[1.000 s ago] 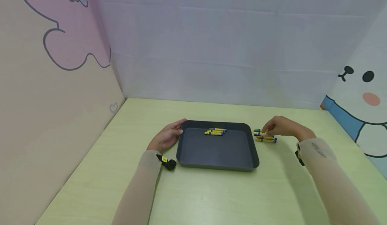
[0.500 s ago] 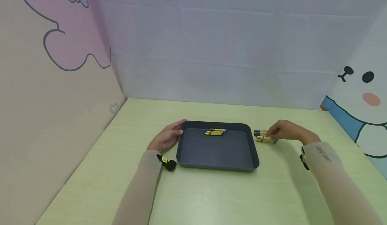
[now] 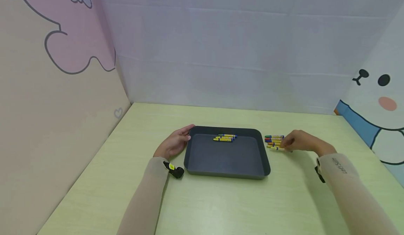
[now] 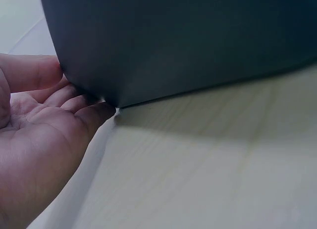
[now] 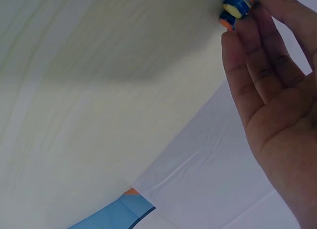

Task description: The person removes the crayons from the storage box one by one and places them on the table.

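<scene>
A dark grey rectangular tray (image 3: 227, 163) rests on the table, with several yellow-wrapped crayons (image 3: 223, 140) lying near its far side. My left hand (image 3: 173, 143) holds the tray at its far left corner; the left wrist view shows the thumb (image 4: 37, 73) against the wall and fingers at the lower edge. To the right of the tray lies a row of several crayons (image 3: 274, 136) in green, red, blue and orange. At the near end of that row, my right hand (image 3: 298, 141) pinches a yellow crayon (image 3: 275, 148), its flat end (image 5: 236, 7) showing in the right wrist view.
The pale wooden table (image 3: 214, 207) meets a white sheet (image 3: 202, 59) at the back. Cartoon-printed panels stand at the left (image 3: 72, 129) and right (image 3: 378, 122). Each wrist bears a small black camera, the left one (image 3: 176, 172) beside the tray.
My right hand has moved nearer along the crayon row, bringing a pale yellow crayon to its near end and uncovering the ones farther back. The left hand and tray have stayed put.
</scene>
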Demonstrator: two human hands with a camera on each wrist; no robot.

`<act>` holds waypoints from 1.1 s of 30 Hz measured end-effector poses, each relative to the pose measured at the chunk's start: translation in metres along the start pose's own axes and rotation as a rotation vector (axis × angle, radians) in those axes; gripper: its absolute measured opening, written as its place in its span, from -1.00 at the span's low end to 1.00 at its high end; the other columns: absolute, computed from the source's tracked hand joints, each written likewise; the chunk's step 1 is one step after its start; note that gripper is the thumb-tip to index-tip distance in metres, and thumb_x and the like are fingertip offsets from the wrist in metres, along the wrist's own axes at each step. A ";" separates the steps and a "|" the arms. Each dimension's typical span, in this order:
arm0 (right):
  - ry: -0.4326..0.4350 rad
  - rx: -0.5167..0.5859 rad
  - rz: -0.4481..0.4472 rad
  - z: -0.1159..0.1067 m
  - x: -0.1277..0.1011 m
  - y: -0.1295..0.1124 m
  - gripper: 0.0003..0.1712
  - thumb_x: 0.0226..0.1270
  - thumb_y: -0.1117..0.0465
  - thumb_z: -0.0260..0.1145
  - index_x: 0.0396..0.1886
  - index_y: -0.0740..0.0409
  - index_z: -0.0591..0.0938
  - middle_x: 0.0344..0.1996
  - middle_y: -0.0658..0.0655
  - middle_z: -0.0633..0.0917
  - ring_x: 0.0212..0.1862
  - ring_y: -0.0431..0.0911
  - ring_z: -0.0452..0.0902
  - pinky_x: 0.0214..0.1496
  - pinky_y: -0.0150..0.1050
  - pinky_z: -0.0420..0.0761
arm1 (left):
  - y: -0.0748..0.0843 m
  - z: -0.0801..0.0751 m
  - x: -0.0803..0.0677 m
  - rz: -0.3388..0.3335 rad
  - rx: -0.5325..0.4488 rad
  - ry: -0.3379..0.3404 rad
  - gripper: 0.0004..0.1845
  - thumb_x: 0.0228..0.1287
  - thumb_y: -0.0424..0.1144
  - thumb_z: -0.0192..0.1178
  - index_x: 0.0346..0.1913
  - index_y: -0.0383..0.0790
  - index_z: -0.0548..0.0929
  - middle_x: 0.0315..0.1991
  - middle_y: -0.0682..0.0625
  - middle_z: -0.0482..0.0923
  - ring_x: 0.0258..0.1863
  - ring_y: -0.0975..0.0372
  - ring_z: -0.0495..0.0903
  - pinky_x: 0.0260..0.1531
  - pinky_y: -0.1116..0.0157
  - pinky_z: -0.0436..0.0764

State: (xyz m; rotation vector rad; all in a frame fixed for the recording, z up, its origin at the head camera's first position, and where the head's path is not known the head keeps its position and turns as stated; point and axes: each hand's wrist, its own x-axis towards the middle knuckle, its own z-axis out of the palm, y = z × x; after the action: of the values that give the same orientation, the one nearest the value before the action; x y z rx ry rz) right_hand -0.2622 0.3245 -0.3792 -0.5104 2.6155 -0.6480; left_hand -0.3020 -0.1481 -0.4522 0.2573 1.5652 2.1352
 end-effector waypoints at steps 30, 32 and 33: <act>0.037 -0.005 -0.014 0.010 0.001 0.002 -0.78 0.18 0.29 0.37 -0.17 0.23 0.74 -0.20 0.17 0.71 -0.24 -0.10 0.58 -0.20 -0.22 0.57 | 0.001 -0.001 -0.001 0.000 0.071 -0.014 -0.32 0.38 -0.61 -0.16 0.52 -0.24 0.02 0.57 -0.01 -0.26 0.51 0.23 -0.21 0.01 0.51 0.30; 0.040 -0.002 -0.009 0.011 0.001 0.002 -0.78 0.18 0.28 0.38 -0.17 0.23 0.74 -0.21 0.16 0.71 -0.24 -0.10 0.58 -0.20 -0.22 0.56 | 0.001 -0.001 0.000 0.002 0.074 -0.014 -0.32 0.37 -0.61 -0.16 0.52 -0.24 0.02 0.57 -0.02 -0.26 0.50 0.23 -0.20 0.00 0.51 0.30; 0.040 0.001 -0.009 0.011 0.001 0.002 -0.78 0.18 0.28 0.38 -0.17 0.23 0.74 -0.21 0.16 0.71 -0.24 -0.10 0.57 -0.20 -0.21 0.56 | 0.001 -0.001 -0.001 0.001 0.073 -0.013 -0.32 0.37 -0.61 -0.16 0.52 -0.25 0.02 0.57 -0.02 -0.26 0.50 0.23 -0.21 0.00 0.51 0.30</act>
State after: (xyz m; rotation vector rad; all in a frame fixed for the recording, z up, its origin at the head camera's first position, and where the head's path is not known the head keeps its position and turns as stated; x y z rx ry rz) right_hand -0.2590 0.3217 -0.3895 -0.5140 2.6518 -0.6683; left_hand -0.3021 -0.1492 -0.4518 0.2961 1.6379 2.0756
